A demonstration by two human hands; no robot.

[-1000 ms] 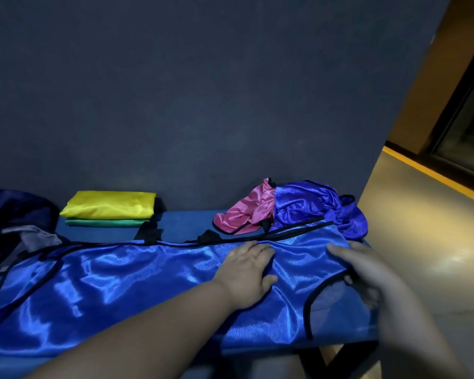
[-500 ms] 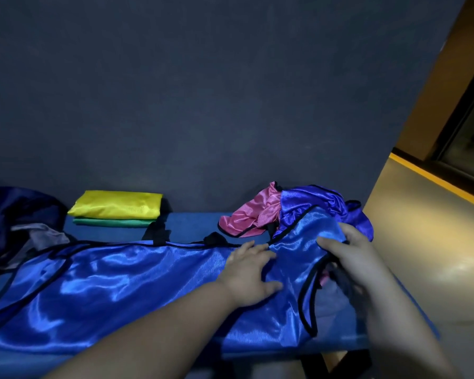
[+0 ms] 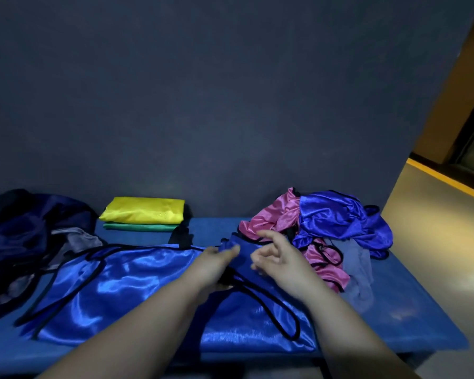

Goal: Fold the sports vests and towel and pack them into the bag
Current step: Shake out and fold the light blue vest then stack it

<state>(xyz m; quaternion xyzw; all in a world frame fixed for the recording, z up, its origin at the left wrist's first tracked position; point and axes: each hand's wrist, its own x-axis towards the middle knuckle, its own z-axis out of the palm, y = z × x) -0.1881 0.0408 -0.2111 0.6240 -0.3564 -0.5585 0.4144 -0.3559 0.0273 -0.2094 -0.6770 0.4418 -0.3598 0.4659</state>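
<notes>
A shiny blue sports vest [image 3: 126, 285] with black trim lies spread along the blue bench [image 3: 400, 321]. Its right end is folded back over the middle, with a black-edged armhole loop [image 3: 274, 310] on top. My left hand [image 3: 216, 266] pinches the folded edge of this vest near the back. Just to its right my right hand [image 3: 279, 259] hovers with relaxed, partly curled fingers, holding nothing. A dark bag [image 3: 19, 222] slumps at the far left. A pale grey-lilac cloth [image 3: 360, 269], possibly the towel, hangs at the right.
A folded yellow vest [image 3: 144, 210] sits on a folded green one [image 3: 137, 227] against the dark wall. Crumpled pink [image 3: 268, 218] and blue vests [image 3: 340, 217] are heaped at the back right. The bench ends at the right, with bare floor [image 3: 443, 242] beyond.
My right hand carried the vest's right end over to the left and let go. My left hand changed from pressing flat on the fabric to pinching the folded edge.
</notes>
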